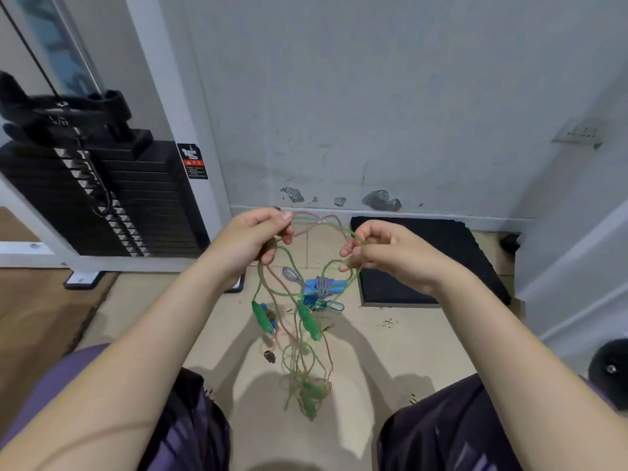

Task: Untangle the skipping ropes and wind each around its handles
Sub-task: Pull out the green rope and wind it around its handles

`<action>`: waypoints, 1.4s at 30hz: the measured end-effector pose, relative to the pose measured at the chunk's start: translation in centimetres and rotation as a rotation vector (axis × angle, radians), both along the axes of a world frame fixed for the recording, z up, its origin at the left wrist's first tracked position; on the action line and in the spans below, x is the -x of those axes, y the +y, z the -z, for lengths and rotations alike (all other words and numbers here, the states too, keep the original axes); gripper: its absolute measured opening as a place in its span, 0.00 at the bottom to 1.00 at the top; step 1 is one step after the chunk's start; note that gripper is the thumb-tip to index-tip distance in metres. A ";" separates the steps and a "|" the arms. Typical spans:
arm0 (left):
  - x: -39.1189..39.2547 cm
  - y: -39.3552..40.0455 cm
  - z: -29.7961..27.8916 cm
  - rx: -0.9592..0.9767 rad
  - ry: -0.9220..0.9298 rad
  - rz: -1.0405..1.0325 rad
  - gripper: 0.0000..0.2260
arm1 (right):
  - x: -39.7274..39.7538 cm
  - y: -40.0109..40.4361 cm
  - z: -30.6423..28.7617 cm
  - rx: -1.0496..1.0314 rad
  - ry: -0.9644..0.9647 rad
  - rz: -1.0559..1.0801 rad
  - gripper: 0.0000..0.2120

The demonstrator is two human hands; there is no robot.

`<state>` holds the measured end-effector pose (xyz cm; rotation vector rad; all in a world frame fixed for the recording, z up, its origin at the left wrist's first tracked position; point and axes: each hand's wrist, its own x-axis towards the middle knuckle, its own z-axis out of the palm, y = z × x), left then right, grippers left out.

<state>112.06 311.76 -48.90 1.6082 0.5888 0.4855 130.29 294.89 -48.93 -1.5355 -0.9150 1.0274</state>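
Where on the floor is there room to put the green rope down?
Bare tile lies below the black mat, right of the dangling green handles. Crowded: by the blue rope and under the hanging tangle.

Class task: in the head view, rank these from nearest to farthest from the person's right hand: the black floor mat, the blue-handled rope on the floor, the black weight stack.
From the right hand:
1. Black floor mat, just behind and right of it.
2. Blue-handled rope, on the floor, below-left.
3. Black weight stack, far left, by the wall.
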 end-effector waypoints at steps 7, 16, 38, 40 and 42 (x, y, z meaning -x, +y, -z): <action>-0.3 0.0 0.1 0.057 -0.043 0.071 0.11 | -0.3 0.3 0.6 0.021 -0.043 -0.004 0.09; -0.3 0.7 0.2 -0.038 0.023 0.052 0.11 | -0.7 -0.1 0.2 -0.038 -0.241 0.127 0.07; 0.8 1.7 1.5 -0.479 0.572 0.156 0.12 | -1.1 -1.2 -0.8 0.095 -0.729 0.194 0.02; 0.8 1.6 1.7 -0.636 0.696 0.177 0.11 | 0.1 -0.9 -0.6 0.137 -0.806 0.123 0.04; 0.4 0.5 1.4 -0.476 0.524 0.208 0.10 | 1.4 -0.3 -0.1 0.078 -0.651 0.056 0.05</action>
